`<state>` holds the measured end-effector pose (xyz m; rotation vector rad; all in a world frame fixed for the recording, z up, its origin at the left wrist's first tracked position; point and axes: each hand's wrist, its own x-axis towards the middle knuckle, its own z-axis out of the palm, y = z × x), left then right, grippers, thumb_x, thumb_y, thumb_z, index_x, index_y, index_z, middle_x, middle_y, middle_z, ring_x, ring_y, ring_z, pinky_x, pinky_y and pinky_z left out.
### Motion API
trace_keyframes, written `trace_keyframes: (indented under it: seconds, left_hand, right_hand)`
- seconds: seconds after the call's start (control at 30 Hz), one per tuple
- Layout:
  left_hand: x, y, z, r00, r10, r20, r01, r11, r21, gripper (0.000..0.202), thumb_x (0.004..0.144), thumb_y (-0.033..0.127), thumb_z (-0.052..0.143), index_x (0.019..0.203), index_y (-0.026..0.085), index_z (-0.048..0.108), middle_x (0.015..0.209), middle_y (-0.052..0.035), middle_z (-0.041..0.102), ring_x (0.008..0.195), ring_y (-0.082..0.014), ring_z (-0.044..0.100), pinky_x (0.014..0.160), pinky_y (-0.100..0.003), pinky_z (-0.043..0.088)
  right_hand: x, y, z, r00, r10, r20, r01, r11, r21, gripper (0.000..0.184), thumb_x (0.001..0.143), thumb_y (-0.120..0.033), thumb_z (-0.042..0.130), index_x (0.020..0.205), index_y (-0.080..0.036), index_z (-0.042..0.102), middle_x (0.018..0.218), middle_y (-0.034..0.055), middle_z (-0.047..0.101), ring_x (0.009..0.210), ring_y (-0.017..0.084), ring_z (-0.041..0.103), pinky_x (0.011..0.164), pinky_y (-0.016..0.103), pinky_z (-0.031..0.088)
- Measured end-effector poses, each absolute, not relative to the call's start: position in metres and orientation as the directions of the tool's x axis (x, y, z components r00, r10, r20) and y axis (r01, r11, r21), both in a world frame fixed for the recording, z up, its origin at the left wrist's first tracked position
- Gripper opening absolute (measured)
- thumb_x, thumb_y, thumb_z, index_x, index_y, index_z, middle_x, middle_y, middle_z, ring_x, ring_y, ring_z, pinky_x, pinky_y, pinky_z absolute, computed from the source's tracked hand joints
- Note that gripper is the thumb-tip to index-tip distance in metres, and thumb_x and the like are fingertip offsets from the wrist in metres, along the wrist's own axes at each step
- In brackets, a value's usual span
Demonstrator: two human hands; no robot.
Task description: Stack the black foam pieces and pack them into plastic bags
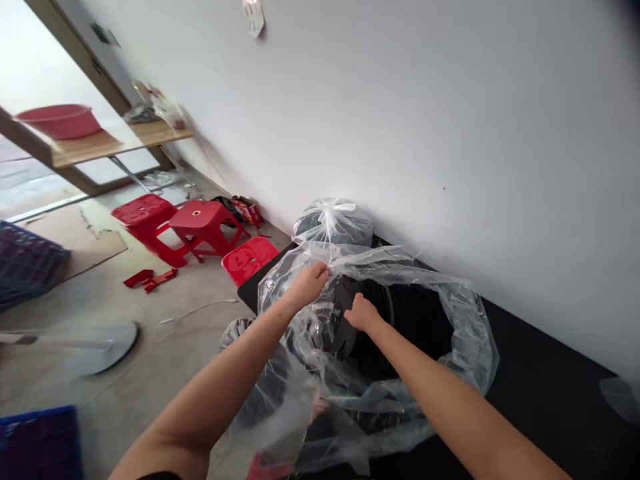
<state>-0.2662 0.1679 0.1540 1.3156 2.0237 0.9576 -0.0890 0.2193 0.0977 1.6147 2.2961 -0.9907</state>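
My left hand pinches the upper edge of a large clear plastic bag, gathering the film in its fingers. My right hand is closed on the film just to the right, over a dark mass of black contents inside the bag. The bag lies open and crumpled on a black surface. Behind it, against the wall, sits a second clear bag, tied at the top. Its contents look dark through the film.
A white wall runs along the black surface. On the concrete floor at left are several red plastic stools, a red seat piece, and blue crates. A red basin stands on a wooden shelf.
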Motion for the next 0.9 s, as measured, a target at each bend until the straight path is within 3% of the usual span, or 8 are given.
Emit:
trace_keyframes:
  seconds: [0.17,0.3,0.47,0.57,0.7,0.8,0.9]
  left_hand:
    - [-0.272,0.158,0.172,-0.303,0.953,-0.018,0.513,0.179,0.839,0.021,0.086,0.034,0.050,0.074,0.023,0.062,0.058,0.0017,0.054,0.059,-0.0164,0.050,0.058,-0.026,0.038]
    - [-0.263,0.140,0.173,-0.183,0.983,-0.020,0.532,0.116,0.839,0.013,0.082,0.033,0.058,0.077,0.025,0.067,0.059,0.0016,0.058,0.055,-0.0156,0.051,0.056,-0.025,0.037]
    - [-0.252,0.136,0.174,0.045,0.997,-0.069,0.516,0.036,0.856,0.015,0.082,0.038,0.064,0.090,0.029,0.073,0.060,0.0006,0.062,0.052,-0.0160,0.054,0.055,-0.024,0.038]
    - [-0.271,0.162,0.181,-0.002,0.997,-0.076,0.516,0.066,0.854,0.026,0.087,0.040,0.056,0.104,0.027,0.071,0.065,0.0005,0.064,0.055,-0.0157,0.057,0.055,-0.024,0.042]
    - [-0.317,0.223,0.191,-0.321,0.947,0.027,0.682,0.211,0.700,0.036,0.089,0.031,0.049,0.121,0.023,0.063,0.086,-0.0017,0.068,0.075,-0.0171,0.064,0.071,-0.025,0.049]
    - [-0.347,0.267,0.192,-0.416,0.908,0.049,0.750,0.312,0.583,0.041,0.083,0.023,0.053,0.124,0.019,0.061,0.111,-0.0082,0.065,0.092,-0.0216,0.063,0.089,-0.031,0.047]
    - [-0.365,0.305,0.184,-0.440,0.897,0.036,0.798,0.372,0.474,0.052,0.077,0.019,0.059,0.129,0.018,0.057,0.131,-0.0132,0.056,0.106,-0.0263,0.061,0.099,-0.036,0.043]
  right_hand:
    - [-0.101,0.207,0.082,-0.386,0.811,-0.439,0.915,0.277,-0.292,0.045,0.086,-0.002,0.044,0.131,0.000,0.046,0.106,0.0269,0.068,0.102,0.032,0.068,0.084,0.038,0.050]
    - [-0.102,0.197,0.090,-0.447,0.812,-0.376,0.891,0.364,-0.272,0.057,0.088,-0.005,0.044,0.143,0.002,0.034,0.115,0.0298,0.063,0.104,0.033,0.067,0.085,0.038,0.050]
    - [-0.068,0.178,0.131,-0.607,0.738,-0.294,0.786,0.505,-0.356,0.047,0.089,-0.025,0.056,0.134,-0.014,0.052,0.124,0.0165,0.061,0.110,0.030,0.062,0.094,0.039,0.048]
    - [-0.019,0.165,0.161,-0.665,0.726,-0.179,0.686,0.498,-0.530,0.039,0.094,-0.029,0.047,0.132,-0.023,0.053,0.133,0.0082,0.057,0.115,0.022,0.060,0.099,0.034,0.047]
    - [0.065,0.165,0.184,-0.449,0.892,-0.044,0.667,0.302,-0.681,0.040,0.095,-0.043,0.043,0.133,-0.032,0.051,0.137,0.0044,0.054,0.112,0.019,0.062,0.092,0.033,0.052]
    - [0.134,0.179,0.174,-0.165,0.986,-0.031,0.728,0.101,-0.678,0.044,0.091,-0.050,0.047,0.131,-0.034,0.052,0.128,0.0060,0.061,0.104,0.022,0.066,0.082,0.035,0.056]
    - [0.191,0.189,0.138,-0.009,0.999,-0.048,0.765,-0.024,-0.644,0.044,0.084,-0.054,0.054,0.123,-0.033,0.060,0.119,0.0090,0.066,0.097,0.027,0.069,0.074,0.038,0.058]
